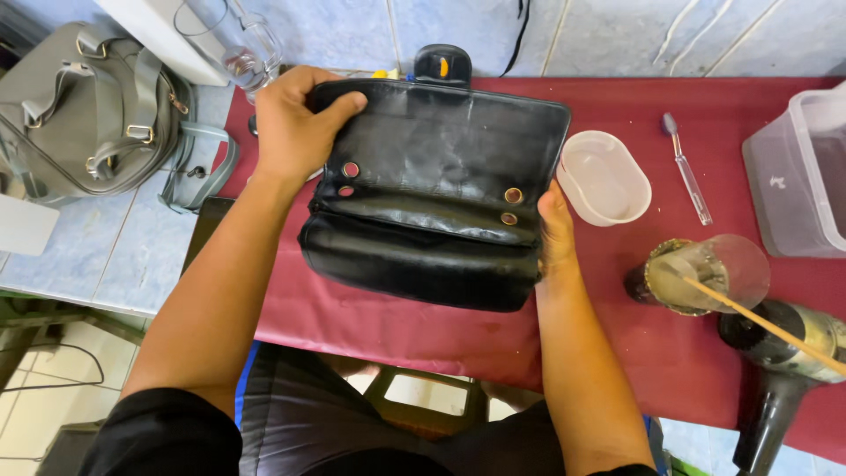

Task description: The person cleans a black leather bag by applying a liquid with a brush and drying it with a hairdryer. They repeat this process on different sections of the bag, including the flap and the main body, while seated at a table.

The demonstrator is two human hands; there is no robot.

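Observation:
A black leather handbag (pixel 441 189) lies open on the dark red cloth (pixel 634 344), its flap lifted away from me and several round metal snaps showing. My left hand (pixel 295 123) grips the flap's upper left corner, thumb over the edge. At the bag's right side, near the lower snaps, my right hand (pixel 555 234) holds the body, fingers hidden behind it.
A grey backpack (pixel 84 110) sits at far left on the blue tiles. To the right of the bag are a white oval dish (pixel 604 176), a small brush (pixel 687 172), a clear plastic box (pixel 797 172), a glass jar with a wooden stick (pixel 696 278) and a hair dryer (pixel 780 361).

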